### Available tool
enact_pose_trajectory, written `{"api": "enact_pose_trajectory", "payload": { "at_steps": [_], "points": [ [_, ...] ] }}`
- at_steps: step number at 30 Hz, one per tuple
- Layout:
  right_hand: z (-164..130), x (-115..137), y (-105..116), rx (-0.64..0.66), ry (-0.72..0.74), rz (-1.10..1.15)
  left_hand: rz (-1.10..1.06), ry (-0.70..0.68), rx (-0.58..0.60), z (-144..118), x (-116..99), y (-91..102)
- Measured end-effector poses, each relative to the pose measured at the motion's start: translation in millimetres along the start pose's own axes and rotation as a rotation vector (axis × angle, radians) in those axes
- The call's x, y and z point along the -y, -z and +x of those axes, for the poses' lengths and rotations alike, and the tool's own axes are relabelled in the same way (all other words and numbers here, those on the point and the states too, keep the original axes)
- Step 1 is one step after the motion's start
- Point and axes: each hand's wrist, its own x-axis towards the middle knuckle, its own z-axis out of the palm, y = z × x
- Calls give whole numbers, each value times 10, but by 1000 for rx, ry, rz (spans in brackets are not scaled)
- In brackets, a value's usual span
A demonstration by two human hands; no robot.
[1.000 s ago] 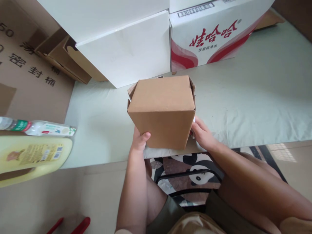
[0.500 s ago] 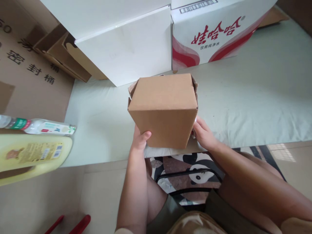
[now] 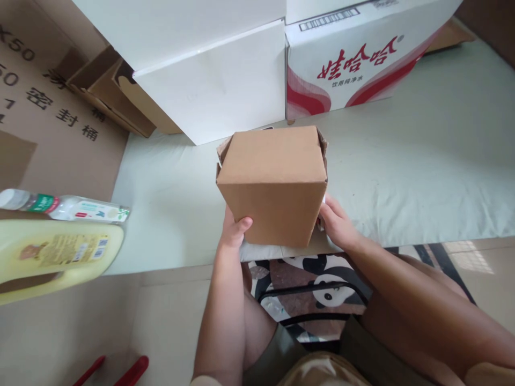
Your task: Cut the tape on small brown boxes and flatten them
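Clamping the box (image 3: pixel 273 187) by its lower left edge, the left hand (image 3: pixel 235 229) lays its thumb on the near face. At the box's right side is the right hand (image 3: pixel 338 221), fingers partly hidden, its grip impossible to tell. The box is at the desk's (image 3: pixel 169 209) near edge. Left of the box are a jug (image 3: pixel 66 249) and a bottle (image 3: pixel 78 208); beyond it, a white carton (image 3: pixel 217 86).

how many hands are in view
2: the left hand at the left side of the small box, thumb on its near face, and the right hand at its right side. Some fingers are hidden.
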Motion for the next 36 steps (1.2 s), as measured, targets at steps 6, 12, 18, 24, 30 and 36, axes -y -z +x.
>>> {"api": "enact_pose_trajectory", "payload": {
  "at_steps": [6,12,18,24,30,36],
  "points": [
    [5,-32,6,34,-4,59,-25,-28,-10,8,-20,-34],
    [40,-87,36,77,45,95,-24,-22,-17,3,-10,-22],
    [68,-60,80,131,56,76,-37,57,-169,23,-35,16],
    [38,44,132,209,-9,53,3,11,-281,18,-33,69],
    [28,95,152,276,-46,-127,35,-18,-279,41,-39,54],
    [51,93,164,230,-72,-227,0,-14,-331,58,-110,-1]
  ]
}}
